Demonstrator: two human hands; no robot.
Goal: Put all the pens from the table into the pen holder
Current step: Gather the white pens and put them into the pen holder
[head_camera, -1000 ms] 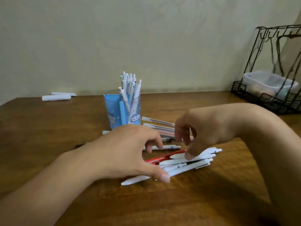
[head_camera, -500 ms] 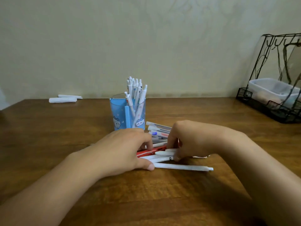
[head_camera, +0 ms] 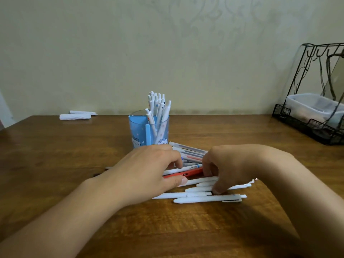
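Head view, looking down on both hands over a heap of pens (head_camera: 195, 183) at centre of a wooden tabletop (head_camera: 55, 164). Left hand (head_camera: 149, 170) lying palm-down on the heap's 9 o'clock end, fingers curled, thumb pressed to the pens; nothing lifted. Right hand (head_camera: 236, 166) arched over the 3 o'clock end, fingertips bearing down on the white barrels; whether any pen is actually pinched cannot be told. Blue pen holder (head_camera: 149, 133) standing upright just beyond the heap at 12 o'clock, already carrying a cluster of white pens.

Likely risks: round, smooth barrels rolling apart under a sideways squeeze and slipping toward the 6 o'clock edge; one white click pen (head_camera: 208, 198) lying outside the right hand's reach, at 6 o'clock, easily left behind; a knuckle knocking the light holder over while a bundle is carried up; a thick bundle jamming against the pens standing inside.

Heap mostly white, with one red pen (head_camera: 191, 173) in the middle and a few clear-barrelled pens (head_camera: 188, 148) nearest the holder, crossed and overlapping.
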